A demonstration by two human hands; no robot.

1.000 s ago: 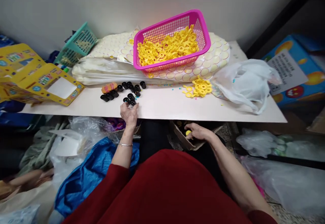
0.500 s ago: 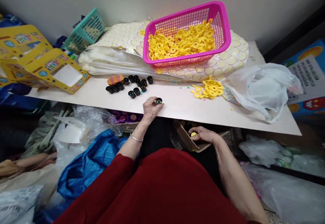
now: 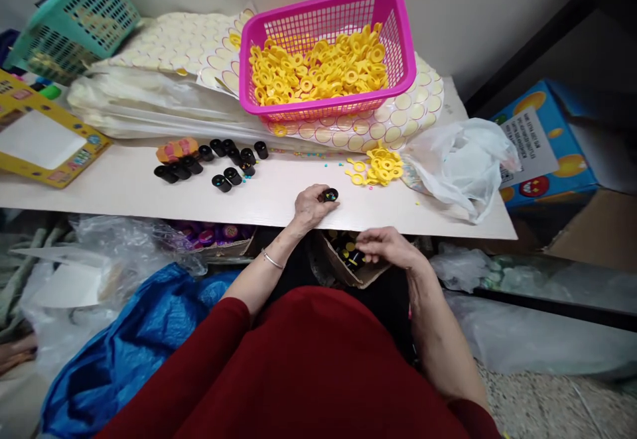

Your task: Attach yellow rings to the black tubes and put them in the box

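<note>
My left hand (image 3: pixel 312 207) rests at the table's front edge, its fingers wrapped round a small black cup (image 3: pixel 330 195). Tiny coloured bits show inside the cup, whose opening faces up. Lower and to the right, my right hand (image 3: pixel 385 247) hovers over a cardboard box (image 3: pixel 343 270), fingers loosely bent and nothing visible in them. Black pieces with yellow tops (image 3: pixel 352 258) lie in that box. To the left on the table stand several more black cups (image 3: pixel 232 176), beside an orange-and-pink piece (image 3: pixel 177 150).
A pink basket (image 3: pixel 326 109) of yellow ringed parts (image 3: pixel 318 71) sits on patterned sheets at the back. Loose yellow parts (image 3: pixel 383 167) and a white plastic bag (image 3: pixel 455 160) lie to the right. Yellow printed cartons (image 3: pixel 54 167) and a teal basket (image 3: pixel 99 14) stand at left.
My right hand has risen a little out of the box, and the yellow piece at its fingers is no longer in them. My left hand still holds the cup. The view has shifted right.
</note>
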